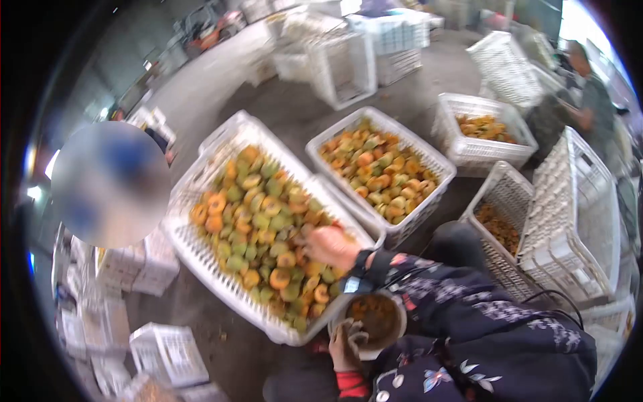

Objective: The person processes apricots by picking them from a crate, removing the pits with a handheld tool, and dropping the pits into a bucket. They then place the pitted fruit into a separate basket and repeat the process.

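Observation:
My right hand (329,246), with a dark watch band at the wrist, reaches over a pile of small round orange and green fruits (264,224). Motion blurs its fingers against the fruit. The pile lies in a large white plastic crate (218,285) in front of me. Below, close to my body, my left hand (345,343) is curled at the near-left rim of a white bucket (400,328), above a red cuff. Brownish liquid and some orange pieces show inside the bucket.
A second white crate (439,189) of fruits stands beyond the large one. Farther right are a crate of orange fruit (495,149) and another low crate (529,179). An upright crate (583,221) stands near a seated person (593,107). White boxes (167,355) sit at lower left.

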`<state>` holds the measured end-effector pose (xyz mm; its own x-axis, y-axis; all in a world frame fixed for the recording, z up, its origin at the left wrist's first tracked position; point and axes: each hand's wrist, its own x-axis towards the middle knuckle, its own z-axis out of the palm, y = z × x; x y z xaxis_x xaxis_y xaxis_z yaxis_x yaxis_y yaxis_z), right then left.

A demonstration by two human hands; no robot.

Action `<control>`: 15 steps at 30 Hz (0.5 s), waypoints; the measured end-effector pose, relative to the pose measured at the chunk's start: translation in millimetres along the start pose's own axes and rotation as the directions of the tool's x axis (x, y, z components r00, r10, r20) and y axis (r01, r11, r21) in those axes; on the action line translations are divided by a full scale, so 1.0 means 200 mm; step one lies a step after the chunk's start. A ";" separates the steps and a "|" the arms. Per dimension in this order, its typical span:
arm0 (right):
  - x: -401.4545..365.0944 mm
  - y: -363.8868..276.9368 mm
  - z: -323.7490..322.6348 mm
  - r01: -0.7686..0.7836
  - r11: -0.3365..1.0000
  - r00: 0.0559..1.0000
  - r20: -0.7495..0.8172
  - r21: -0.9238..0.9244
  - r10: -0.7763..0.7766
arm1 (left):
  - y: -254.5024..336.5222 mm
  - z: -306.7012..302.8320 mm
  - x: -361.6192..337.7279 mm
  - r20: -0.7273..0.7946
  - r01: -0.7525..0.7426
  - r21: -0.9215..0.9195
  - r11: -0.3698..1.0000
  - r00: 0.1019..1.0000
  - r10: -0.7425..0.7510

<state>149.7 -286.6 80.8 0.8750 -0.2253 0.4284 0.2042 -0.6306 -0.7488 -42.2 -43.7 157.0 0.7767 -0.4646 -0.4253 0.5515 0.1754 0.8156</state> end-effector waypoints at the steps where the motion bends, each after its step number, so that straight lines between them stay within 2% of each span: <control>1: 0.06 -0.49 -0.30 -0.153 0.962 0.987 0.014 -0.224 0.161 | 0.00 -0.03 0.01 0.031 0.086 -0.123 0.989 0.996 -0.083; 2: 0.09 -0.53 -0.36 -0.049 0.949 0.986 0.136 -0.311 0.095 | 0.00 -0.06 0.02 0.057 0.176 -0.238 0.955 0.984 -0.167; 3: 0.08 -0.54 -0.41 -0.012 0.945 0.990 0.128 -0.327 0.056 | -0.01 -0.05 0.03 0.091 0.186 -0.224 0.957 0.981 -0.169; 4: 0.08 -0.57 -0.43 0.031 0.941 0.992 0.127 -0.337 0.013 | -0.02 -0.04 0.04 0.001 0.161 -0.160 0.974 0.987 -0.163; 5: 0.10 -0.57 -0.42 -0.189 0.971 0.972 0.115 -0.149 0.207 | -0.03 -0.04 0.04 -0.097 0.135 -0.094 0.986 0.985 -0.144; 6: 0.12 -0.56 -0.39 -0.395 0.917 0.912 0.144 0.051 0.384 | -0.03 -0.04 0.03 -0.087 0.130 -0.085 0.988 0.987 -0.137; 7: 0.12 -0.54 -0.37 -0.390 0.919 0.915 0.131 0.053 0.381 | -0.04 -0.03 0.03 -0.081 0.118 -0.097 0.988 0.989 -0.126; 9: 0.14 -0.52 -0.37 -0.219 0.951 0.961 0.120 -0.218 0.249 | -0.02 -0.01 0.02 -0.074 0.098 -0.104 0.990 0.992 -0.106; 10: 0.15 -0.50 -0.37 -0.214 0.953 0.963 0.115 -0.215 0.243 | -0.01 -0.01 0.01 -0.072 0.110 -0.110 0.988 0.990 -0.118; 12: 0.15 -0.51 -0.39 -0.123 0.938 0.976 0.132 -0.324 0.173 | 0.00 -0.01 0.00 -0.073 0.115 -0.113 0.987 0.990 -0.123; 14: 0.17 -0.51 -0.40 -0.114 0.942 0.980 0.118 -0.316 0.158 | 0.00 -0.01 0.01 -0.086 0.095 -0.140 0.986 0.990 -0.107; 15: 0.16 -0.51 -0.41 -0.129 0.958 0.982 0.101 -0.256 0.159 | 0.00 -0.02 0.01 -0.087 0.094 -0.139 0.986 0.990 -0.107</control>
<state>121.4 -291.1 213.3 0.9360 -0.2471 0.2507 -0.0296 -0.7651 -0.6433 -38.7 -41.3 155.0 0.7370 -0.4034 -0.5423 0.6590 0.2503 0.7093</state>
